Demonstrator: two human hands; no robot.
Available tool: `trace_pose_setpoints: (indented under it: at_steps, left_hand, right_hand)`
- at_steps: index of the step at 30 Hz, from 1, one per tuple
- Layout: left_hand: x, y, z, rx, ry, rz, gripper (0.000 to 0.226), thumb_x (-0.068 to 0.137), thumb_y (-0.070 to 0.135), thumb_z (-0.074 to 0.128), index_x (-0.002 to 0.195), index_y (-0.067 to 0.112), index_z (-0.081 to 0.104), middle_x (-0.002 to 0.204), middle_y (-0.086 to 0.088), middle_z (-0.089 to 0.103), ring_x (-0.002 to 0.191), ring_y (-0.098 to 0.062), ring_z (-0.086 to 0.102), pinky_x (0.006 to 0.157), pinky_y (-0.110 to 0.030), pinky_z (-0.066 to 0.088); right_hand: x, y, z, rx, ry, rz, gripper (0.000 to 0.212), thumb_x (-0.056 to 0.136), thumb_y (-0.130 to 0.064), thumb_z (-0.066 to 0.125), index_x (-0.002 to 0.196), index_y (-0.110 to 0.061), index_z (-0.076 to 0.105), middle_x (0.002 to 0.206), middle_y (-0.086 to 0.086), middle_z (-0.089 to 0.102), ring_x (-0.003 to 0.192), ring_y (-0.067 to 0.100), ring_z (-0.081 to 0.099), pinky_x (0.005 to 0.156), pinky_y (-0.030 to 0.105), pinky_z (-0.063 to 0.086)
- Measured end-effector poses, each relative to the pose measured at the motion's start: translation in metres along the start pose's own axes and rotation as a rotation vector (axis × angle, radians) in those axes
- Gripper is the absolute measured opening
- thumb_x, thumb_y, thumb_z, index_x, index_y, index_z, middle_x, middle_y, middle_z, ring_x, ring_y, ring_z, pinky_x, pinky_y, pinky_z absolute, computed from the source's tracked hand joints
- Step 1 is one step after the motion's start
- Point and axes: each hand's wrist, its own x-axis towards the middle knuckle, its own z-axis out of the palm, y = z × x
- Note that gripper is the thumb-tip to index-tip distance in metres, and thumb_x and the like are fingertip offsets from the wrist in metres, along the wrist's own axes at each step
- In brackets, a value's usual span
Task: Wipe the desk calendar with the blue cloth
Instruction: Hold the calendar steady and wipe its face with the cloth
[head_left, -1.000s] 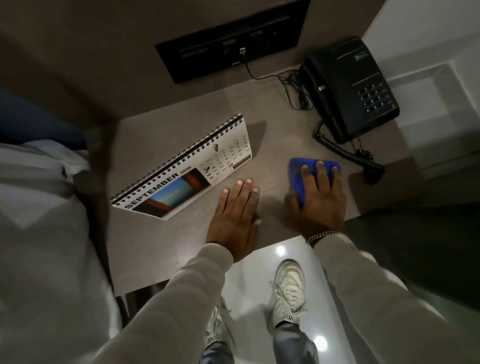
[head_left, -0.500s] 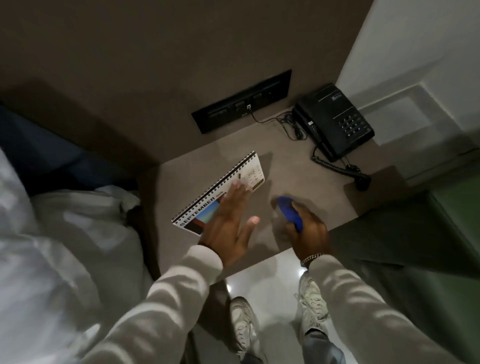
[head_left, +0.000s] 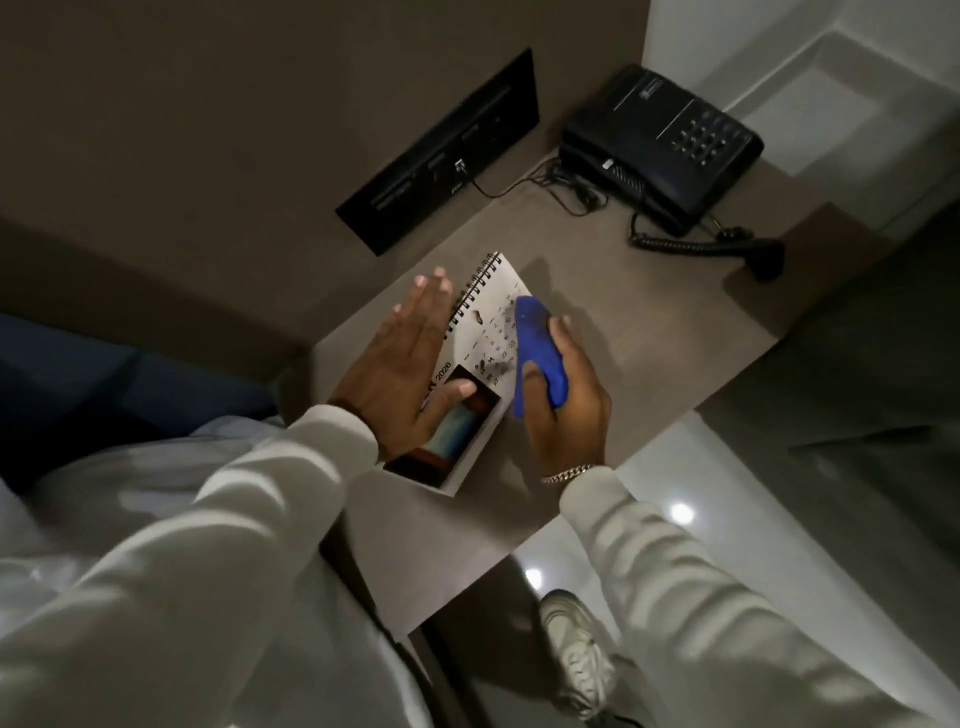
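Left hand (head_left: 400, 374) pinches desk calendar (head_left: 485, 322); right hand (head_left: 571, 415) grips blue cloth (head_left: 537, 348)

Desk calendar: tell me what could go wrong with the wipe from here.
1. The left hand holds the desk calendar with a thumb on its face; pressure from the blue cloth in the right hand might tip it.
2. The cloth could snag on the spiral binding.
3. The patch under the thumb may go unwiped.

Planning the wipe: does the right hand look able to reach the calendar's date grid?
Likely yes: the right hand holds the blue cloth beside the date grid; the left hand grips the desk calendar lower.
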Motion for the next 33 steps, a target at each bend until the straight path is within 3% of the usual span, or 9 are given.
trace_pose_setpoints:
  at_steps: [3, 5, 10, 14, 20, 23, 27, 30, 33]
  left_hand:
    - [0.001, 0.001, 0.0, 0.006, 0.0, 0.013, 0.089, 0.091, 0.059, 0.03, 0.153, 0.003, 0.0, 0.165, -0.016, 0.0, 0.154, -0.028, -0.002, 0.124, -0.049, 0.013]
    - [0.001, 0.003, -0.001, -0.01, 0.0, 0.014, 0.089, 0.09, 0.06, 0.03, 0.153, 0.005, -0.002, 0.165, -0.014, -0.002, 0.153, -0.026, -0.004, 0.125, -0.045, 0.009]
    - [0.002, 0.002, -0.002, -0.053, -0.031, 0.035, 0.09, 0.089, 0.065, 0.021, 0.153, 0.007, -0.006, 0.163, -0.006, -0.011, 0.152, -0.017, -0.013, 0.125, -0.037, 0.002]
    - [0.003, 0.001, -0.001, -0.101, -0.031, 0.044, 0.089, 0.089, 0.055, 0.034, 0.152, 0.005, -0.005, 0.163, -0.006, -0.01, 0.152, -0.016, -0.014, 0.125, -0.048, 0.008]
    - [0.003, 0.001, -0.002, -0.12, -0.036, 0.04, 0.093, 0.087, 0.069, 0.025, 0.152, 0.013, -0.01, 0.163, 0.001, -0.015, 0.152, -0.013, -0.014, 0.122, -0.056, 0.016]
    - [0.003, 0.001, -0.001, -0.128, -0.023, 0.041, 0.091, 0.087, 0.07, 0.025, 0.152, 0.018, -0.012, 0.162, 0.006, -0.016, 0.152, -0.012, -0.013, 0.121, -0.058, 0.018]
    - [0.003, 0.002, -0.002, -0.118, -0.031, 0.03, 0.096, 0.086, 0.07, 0.026, 0.153, 0.011, -0.01, 0.165, -0.004, -0.014, 0.153, -0.015, -0.014, 0.121, -0.057, 0.015]
    - [0.003, 0.002, -0.003, -0.087, -0.038, 0.027, 0.099, 0.085, 0.072, 0.022, 0.153, 0.008, -0.009, 0.165, -0.01, -0.013, 0.153, -0.019, -0.014, 0.123, -0.056, 0.009]
    - [0.002, 0.001, -0.002, -0.037, -0.023, 0.051, 0.097, 0.086, 0.072, 0.02, 0.153, 0.008, -0.009, 0.164, -0.008, -0.016, 0.153, -0.022, -0.014, 0.125, -0.048, 0.0]
  right_hand:
    - [0.002, 0.01, 0.021, 0.056, 0.061, -0.025, 0.053, 0.096, -0.02, 0.052, 0.146, -0.012, 0.037, 0.154, 0.013, 0.043, 0.142, 0.026, 0.041, 0.111, 0.05, 0.042]
    - [0.0, 0.016, 0.036, 0.098, 0.064, -0.045, 0.057, 0.096, -0.023, 0.051, 0.148, -0.013, 0.031, 0.155, 0.013, 0.04, 0.144, 0.029, 0.037, 0.11, 0.053, 0.042]
    - [-0.015, 0.032, 0.067, 0.065, -0.025, -0.037, 0.066, 0.095, -0.028, 0.053, 0.15, -0.031, 0.018, 0.162, 0.004, 0.026, 0.151, 0.026, 0.022, 0.12, 0.05, 0.029]
    - [-0.058, 0.042, 0.088, 0.064, 0.012, -0.078, 0.062, 0.1, -0.041, 0.041, 0.151, -0.044, 0.006, 0.164, -0.012, 0.012, 0.153, 0.017, 0.012, 0.123, 0.043, 0.022]
    - [-0.05, 0.038, 0.103, 0.143, 0.108, -0.102, 0.059, 0.1, -0.039, 0.038, 0.151, -0.042, 0.009, 0.162, -0.009, 0.013, 0.154, 0.022, 0.012, 0.124, 0.039, 0.02]
    - [-0.02, 0.037, 0.102, 0.153, 0.14, 0.006, 0.058, 0.098, -0.044, 0.039, 0.151, -0.037, 0.015, 0.164, 0.002, 0.017, 0.154, 0.023, 0.011, 0.123, 0.041, 0.021]
    - [-0.032, 0.037, 0.108, 0.205, 0.209, 0.069, 0.062, 0.095, -0.034, 0.048, 0.15, -0.032, 0.018, 0.162, 0.008, 0.027, 0.153, 0.024, 0.014, 0.124, 0.033, 0.018]
    - [-0.065, 0.034, 0.115, 0.222, 0.217, -0.05, 0.06, 0.093, -0.026, 0.052, 0.148, -0.017, 0.029, 0.158, 0.016, 0.033, 0.151, 0.032, 0.022, 0.119, 0.054, 0.029]
    - [-0.051, 0.034, 0.109, 0.24, 0.2, -0.159, 0.056, 0.098, -0.032, 0.044, 0.149, -0.017, 0.028, 0.159, 0.016, 0.029, 0.151, 0.034, 0.021, 0.12, 0.053, 0.027]
